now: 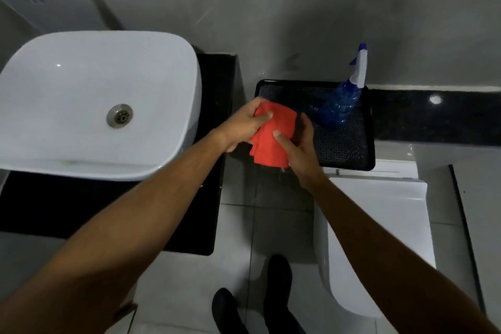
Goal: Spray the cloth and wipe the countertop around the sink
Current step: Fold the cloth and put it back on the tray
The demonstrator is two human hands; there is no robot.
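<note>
A red cloth, folded, is held between both hands above the left end of a black tray. My left hand grips its upper left edge and my right hand holds its lower right side. A blue spray bottle with a white and blue trigger head stands upright on the tray, just right of my hands and untouched. The white vessel sink sits on a black countertop to the left of the cloth.
A white toilet stands below the tray at the right. A black ledge runs along the grey wall behind it. My dark shoes are on the pale tiled floor.
</note>
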